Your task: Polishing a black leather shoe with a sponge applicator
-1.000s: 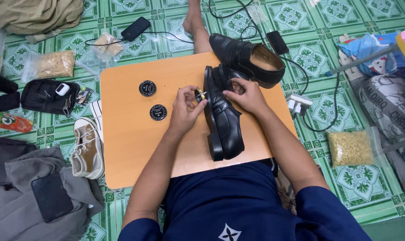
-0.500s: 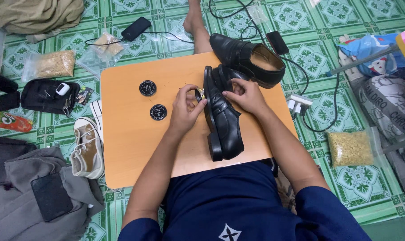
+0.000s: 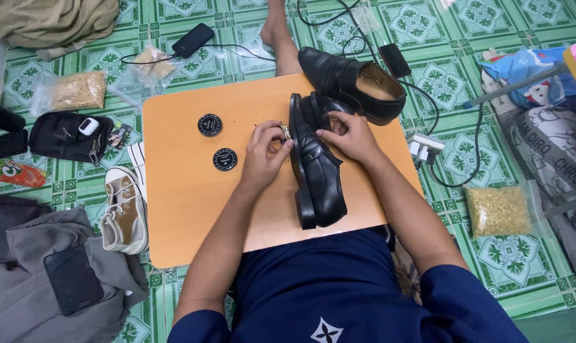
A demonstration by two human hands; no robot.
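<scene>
A black leather shoe (image 3: 320, 174) lies on its side on a low orange wooden table (image 3: 186, 197), its sole facing left. My left hand (image 3: 262, 152) presses against the sole edge, pinching a small brass-coloured object (image 3: 285, 131) at the fingertips. My right hand (image 3: 348, 134) grips the shoe's upper near the opening. A second black shoe (image 3: 354, 82) stands upright at the table's far right corner. Two round black tins (image 3: 210, 124) (image 3: 224, 159) sit to the left of my hands.
A white sneaker (image 3: 124, 213) lies off the table's left edge. A black pouch (image 3: 69, 136), phone (image 3: 193, 39), cables, a white plug (image 3: 421, 147), bags of yellow grain (image 3: 497, 209) and clothes lie on the green tiled floor. A bare foot (image 3: 276, 28) rests beyond the table.
My hands have stayed at the shoe with only slight finger shifts; the shoe and the tins lie where they were.
</scene>
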